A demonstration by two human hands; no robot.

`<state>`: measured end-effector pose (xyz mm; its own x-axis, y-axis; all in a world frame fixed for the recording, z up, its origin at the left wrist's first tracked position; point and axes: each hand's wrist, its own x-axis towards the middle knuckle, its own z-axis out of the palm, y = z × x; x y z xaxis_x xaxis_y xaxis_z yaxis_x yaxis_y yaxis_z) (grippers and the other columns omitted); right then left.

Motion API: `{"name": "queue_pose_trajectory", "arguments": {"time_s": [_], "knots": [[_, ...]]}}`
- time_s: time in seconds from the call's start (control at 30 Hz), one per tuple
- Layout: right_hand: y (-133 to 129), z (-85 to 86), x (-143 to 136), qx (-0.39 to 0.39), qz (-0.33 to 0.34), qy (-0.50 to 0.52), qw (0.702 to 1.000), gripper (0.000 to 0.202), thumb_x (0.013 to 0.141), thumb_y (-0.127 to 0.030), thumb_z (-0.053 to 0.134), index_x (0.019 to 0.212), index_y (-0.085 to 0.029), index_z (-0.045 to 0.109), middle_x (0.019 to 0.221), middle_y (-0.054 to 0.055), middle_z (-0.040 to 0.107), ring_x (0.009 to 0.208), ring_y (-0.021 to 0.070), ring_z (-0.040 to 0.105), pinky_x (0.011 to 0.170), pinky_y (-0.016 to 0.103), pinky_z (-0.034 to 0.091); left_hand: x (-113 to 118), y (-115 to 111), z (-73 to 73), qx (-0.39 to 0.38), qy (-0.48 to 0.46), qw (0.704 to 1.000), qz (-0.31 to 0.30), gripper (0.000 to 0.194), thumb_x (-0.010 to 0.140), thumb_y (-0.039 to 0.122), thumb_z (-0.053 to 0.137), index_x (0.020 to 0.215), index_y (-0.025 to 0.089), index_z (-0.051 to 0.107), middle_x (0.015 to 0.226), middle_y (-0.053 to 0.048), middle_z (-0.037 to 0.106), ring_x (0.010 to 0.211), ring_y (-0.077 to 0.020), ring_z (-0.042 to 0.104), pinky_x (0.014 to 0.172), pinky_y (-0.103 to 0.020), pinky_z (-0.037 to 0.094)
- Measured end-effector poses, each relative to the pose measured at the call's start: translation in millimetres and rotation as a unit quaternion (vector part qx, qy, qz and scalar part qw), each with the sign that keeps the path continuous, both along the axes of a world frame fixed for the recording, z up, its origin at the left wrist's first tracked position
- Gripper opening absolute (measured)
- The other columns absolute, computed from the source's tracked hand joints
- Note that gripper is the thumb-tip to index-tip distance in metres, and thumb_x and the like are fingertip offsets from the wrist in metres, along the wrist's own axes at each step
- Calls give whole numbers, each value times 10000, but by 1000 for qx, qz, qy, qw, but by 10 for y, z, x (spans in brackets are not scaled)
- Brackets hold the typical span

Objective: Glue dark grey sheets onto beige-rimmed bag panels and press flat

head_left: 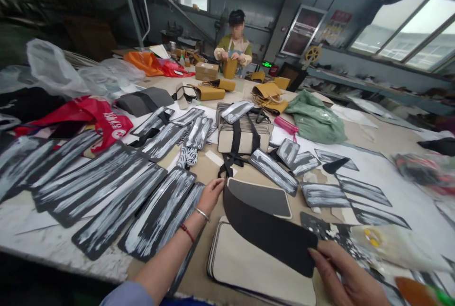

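**Black strip found held in both hands over the near edge of the bench**

The bench ran well beyond my reach. At its far edge a co-worker stood with both hands on a yellow item. White-smeared dark panels lay in rows along the left part of the near edge. A green plastic bag sat toward the right edge. A strapped bundle stood near the middle.

At the near edge, directly before me, I noted a stack of cream panels. The black strip passed above it, bowed along its length. A dark grey panel with a pale rim showed behind the strip, partly hidden.

My hands were well apart: the left hand pinched the strip's far end, the right hand its near right end. My left wrist bore a silver bangle and a red bracelet.
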<state>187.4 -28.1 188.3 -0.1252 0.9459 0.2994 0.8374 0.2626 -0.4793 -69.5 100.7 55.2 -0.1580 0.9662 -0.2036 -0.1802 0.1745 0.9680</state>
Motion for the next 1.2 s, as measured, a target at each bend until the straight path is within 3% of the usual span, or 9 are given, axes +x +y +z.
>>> {"name": "queue_pose_trajectory", "arguments": {"time_s": [0.1,0.17,0.33,0.43,0.53,0.8,1.2], "knots": [[-120,-16,114,-60,-113,43,991,309,735,-535,490,754,-241,581,566,-12,563,473,119,520,462,210,431,-108,-179,-5,-18,8,1000,-6,311,591,423,630,707,137,586,682,-10,611,672,-124,543,659,-241,425],[-220,-137,248,-136,-168,74,974,338,738,-553,465,727,-226,548,505,-30,499,446,116,481,441,216,405,-169,-363,5,-30,34,999,-18,286,592,410,637,674,146,565,635,21,570,626,-99,504,616,-216,398],[-562,-837,579,-222,-233,128,938,375,739,-566,429,658,-204,485,527,-32,450,474,119,435,448,236,378,-156,-973,-32,-119,109,980,-113,296,605,443,613,594,160,528,516,51,473,500,-87,414,475,-205,332],[-681,-1260,692,-233,-243,123,934,381,740,-560,412,620,-202,469,526,-30,443,491,127,436,469,248,373,-47,-1236,-171,-156,144,970,-117,333,570,488,607,561,167,519,492,43,477,485,-103,423,456,-220,334],[-660,-1490,760,-231,-241,119,935,377,747,-551,400,613,-203,462,539,-20,466,518,138,459,513,262,383,42,-1328,-311,-168,172,965,-107,374,554,540,593,549,172,524,477,34,484,484,-119,443,456,-232,347],[-425,-1621,841,-237,-257,46,936,369,766,-559,361,643,-224,453,565,10,539,531,166,513,538,279,367,136,-1194,-429,-141,242,957,-77,361,570,538,580,545,180,536,478,25,514,500,-130,476,502,-245,383],[-366,-1768,886,-263,-232,-19,936,296,772,-490,322,657,-235,419,605,23,550,564,185,541,556,291,365,218,-1129,-474,-148,312,935,-80,259,630,431,505,545,187,510,513,18,522,534,-138,483,543,-248,361]]}}
